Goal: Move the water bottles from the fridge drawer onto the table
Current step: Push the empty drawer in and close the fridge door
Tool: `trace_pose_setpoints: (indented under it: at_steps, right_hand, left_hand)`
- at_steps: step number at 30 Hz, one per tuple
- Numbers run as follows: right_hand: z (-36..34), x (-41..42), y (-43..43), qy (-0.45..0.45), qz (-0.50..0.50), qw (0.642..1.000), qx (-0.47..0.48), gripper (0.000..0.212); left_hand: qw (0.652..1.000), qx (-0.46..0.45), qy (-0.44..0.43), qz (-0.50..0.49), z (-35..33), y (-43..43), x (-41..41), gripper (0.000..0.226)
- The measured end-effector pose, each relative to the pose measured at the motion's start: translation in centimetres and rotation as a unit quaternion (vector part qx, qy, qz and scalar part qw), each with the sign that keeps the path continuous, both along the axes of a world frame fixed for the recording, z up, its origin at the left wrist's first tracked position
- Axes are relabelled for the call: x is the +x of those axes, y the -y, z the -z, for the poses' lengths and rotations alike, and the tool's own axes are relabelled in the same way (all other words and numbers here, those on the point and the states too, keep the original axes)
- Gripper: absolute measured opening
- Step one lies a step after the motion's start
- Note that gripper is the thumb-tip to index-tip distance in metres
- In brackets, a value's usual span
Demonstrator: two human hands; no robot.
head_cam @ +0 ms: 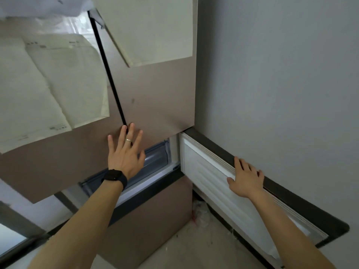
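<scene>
My left hand [125,151] lies flat with spread fingers against the brown fridge front [155,94], just above an opened compartment. A clear fridge drawer [155,157] shows in the gap behind that hand. My right hand [245,178] rests on the top edge of a swung-open lower fridge door [209,171], fingers over its dark rim, thumb on the white ribbed inner lining. No water bottles are visible. The table is out of view.
Papers [48,84] are stuck on the upper fridge doors, which are split by a black seam [108,70]. A grey wall [281,74] stands to the right. A lower brown fridge panel [155,220] sits below. Crumpled plastic [200,212] lies on the pale floor.
</scene>
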State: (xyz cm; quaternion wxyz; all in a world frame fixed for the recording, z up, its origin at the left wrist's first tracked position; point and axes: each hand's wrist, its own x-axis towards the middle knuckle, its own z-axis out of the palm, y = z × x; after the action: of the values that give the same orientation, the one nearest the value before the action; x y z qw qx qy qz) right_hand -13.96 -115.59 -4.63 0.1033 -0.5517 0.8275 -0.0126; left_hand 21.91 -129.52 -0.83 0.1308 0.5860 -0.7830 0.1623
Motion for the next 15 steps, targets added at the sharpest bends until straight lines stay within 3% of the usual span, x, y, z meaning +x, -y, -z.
trace_pose_setpoints:
  at_steps: [8,15]
  right_hand:
    - [-0.2,8.9,-4.0,0.07,-0.093,0.993,0.0,0.083]
    - [1.0,20.9,-5.2,0.135,-0.13,0.981,-0.048,0.095]
  left_hand:
    - [1.0,0.008,0.013,-0.014,1.3,-3.8,9.0,0.069]
    - [0.999,-0.013,0.017,-0.024,1.1,-6.6,15.2,0.068]
